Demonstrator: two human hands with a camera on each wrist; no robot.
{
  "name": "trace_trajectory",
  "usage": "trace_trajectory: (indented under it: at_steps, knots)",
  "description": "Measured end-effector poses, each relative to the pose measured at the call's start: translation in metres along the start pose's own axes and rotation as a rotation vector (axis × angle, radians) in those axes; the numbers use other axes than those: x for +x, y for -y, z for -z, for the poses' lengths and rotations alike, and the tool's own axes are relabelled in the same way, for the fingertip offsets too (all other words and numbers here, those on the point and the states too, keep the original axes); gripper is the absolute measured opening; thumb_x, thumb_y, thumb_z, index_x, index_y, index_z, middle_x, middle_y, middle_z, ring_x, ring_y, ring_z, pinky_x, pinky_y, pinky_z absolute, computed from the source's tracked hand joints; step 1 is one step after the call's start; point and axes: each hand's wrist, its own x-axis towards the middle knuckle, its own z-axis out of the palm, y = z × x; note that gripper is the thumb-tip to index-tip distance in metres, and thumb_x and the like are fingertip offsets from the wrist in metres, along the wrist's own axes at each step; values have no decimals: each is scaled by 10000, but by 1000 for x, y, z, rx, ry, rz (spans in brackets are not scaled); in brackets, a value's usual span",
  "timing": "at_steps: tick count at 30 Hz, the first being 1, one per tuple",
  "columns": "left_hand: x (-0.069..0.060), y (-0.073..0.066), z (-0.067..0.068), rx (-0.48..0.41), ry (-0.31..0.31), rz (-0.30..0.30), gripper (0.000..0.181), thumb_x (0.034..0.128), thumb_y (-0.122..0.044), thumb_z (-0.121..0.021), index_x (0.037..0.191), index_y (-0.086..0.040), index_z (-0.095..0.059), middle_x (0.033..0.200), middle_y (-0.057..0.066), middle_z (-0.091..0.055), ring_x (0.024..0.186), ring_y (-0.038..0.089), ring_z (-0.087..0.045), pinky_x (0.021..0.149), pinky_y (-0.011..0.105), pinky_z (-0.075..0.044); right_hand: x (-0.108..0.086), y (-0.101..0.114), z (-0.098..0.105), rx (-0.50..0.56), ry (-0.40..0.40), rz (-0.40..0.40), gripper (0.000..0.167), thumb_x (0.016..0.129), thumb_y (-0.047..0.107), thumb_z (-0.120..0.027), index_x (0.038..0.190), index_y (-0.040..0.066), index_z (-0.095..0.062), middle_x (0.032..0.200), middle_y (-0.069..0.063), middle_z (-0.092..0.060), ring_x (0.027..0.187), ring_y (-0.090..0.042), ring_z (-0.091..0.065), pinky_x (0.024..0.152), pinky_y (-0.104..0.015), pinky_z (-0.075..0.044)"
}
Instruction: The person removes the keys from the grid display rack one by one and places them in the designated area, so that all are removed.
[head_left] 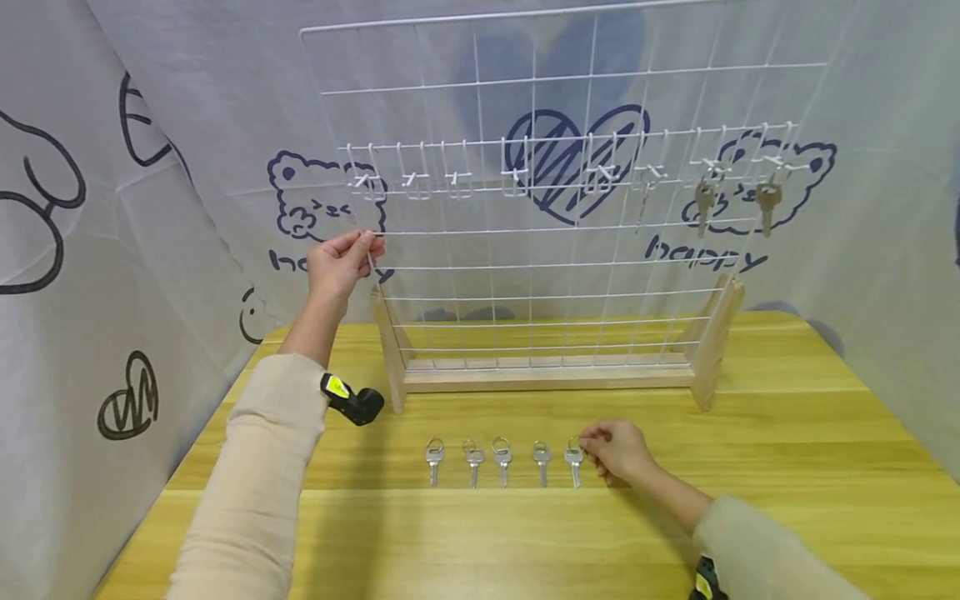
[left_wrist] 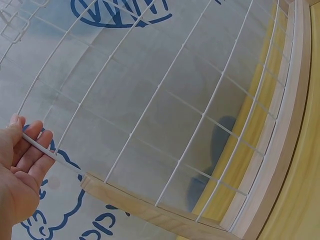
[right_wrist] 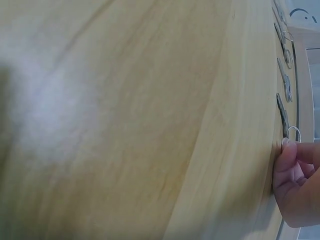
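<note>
My left hand holds the left edge wire of a white wire grid rack, thumb on one side and fingers behind, as the left wrist view shows too. On the table, my right hand pinches the ring of the rightmost key in a row of several silver keys. That key lies flat in the right wrist view, its ring at the thumb and fingertip. The other keys, among them the leftmost key, lie to its left, each with a ring.
White hooks line the grid's upper part; three keys hang at the right, one of them a brass-looking key. A wooden stand supports the grid on the wooden table. Behind hangs a white cloth with drawings.
</note>
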Motion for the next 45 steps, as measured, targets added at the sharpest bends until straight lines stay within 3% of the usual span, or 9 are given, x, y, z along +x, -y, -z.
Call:
trace_trajectory:
  at_steps: [9,14,22,25,29,31,34,38,45]
  knots:
    - [-1,-1,1,-18,13,-10,377,914,-214,-584,1227,-5,-561,847,-126,-722,771,-12,-639,992,319,-471,3,3,3,7,10,8,135,868,46,-600,958,-49,-635,597,-37,-564,408,-82,-455,356,-182,-417]
    - [0,0,2,-37,20,3,378,914,-206,-582,1234,-6,-553,848,-117,-722,765,-12,-643,999,323,-463,3,24,24,7,-4,141,228,879,16,-531,1061,-106,-593,674,-103,-617,493,-96,-528,427,-191,-483]
    - [-1,1,3,-20,17,1,377,912,-219,-583,1231,-18,-563,940,-66,-725,792,-9,-644,993,303,-473,3,91,71,39,-279,462,231,894,63,-593,1066,-88,-615,894,-242,-658,604,61,-544,565,-127,-526]
    - [-1,2,4,-10,9,6,381,912,-226,-583,1233,-21,-561,977,-43,-720,796,-8,-641,995,307,-473,1,110,85,85,-363,508,240,898,81,-591,1075,-80,-613,860,-73,-686,626,91,-544,584,-86,-504]
    - [0,3,2,-4,8,3,379,915,-220,-581,1232,-14,-559,983,-35,-719,798,-6,-639,997,314,-473,-3,133,102,137,-481,519,255,894,122,-609,1082,-49,-624,791,223,-620,661,94,-563,598,-55,-488]
    - [2,4,1,-6,8,-4,369,916,-212,-579,1226,-12,-563,946,-56,-725,795,-5,-641,998,322,-473,-5,144,110,146,-549,511,265,892,148,-618,1088,-30,-631,782,281,-586,680,96,-567,608,-45,-479]
    - [3,5,-1,-12,-1,-16,356,917,-200,-580,1215,-5,-572,855,-106,-725,775,-8,-643,992,330,-475,-4,161,121,159,-623,503,284,885,154,-627,1118,-7,-633,900,129,-671,745,103,-567,677,-39,-481]
    - [5,5,-2,-13,-20,-31,360,916,-192,-582,1216,6,-568,797,-137,-716,750,-18,-644,959,302,-494,-1,181,131,180,-631,477,346,877,163,-640,1191,22,-606,1152,-89,-654,855,77,-564,814,-82,-496]
    - [3,3,-2,15,-23,-26,344,924,-199,-571,1215,-16,-572,931,-60,-726,782,-17,-638,936,256,-507,11,199,137,152,-655,459,365,872,171,-647,1197,14,-596,1067,-66,-653,808,71,-528,793,-87,-494]
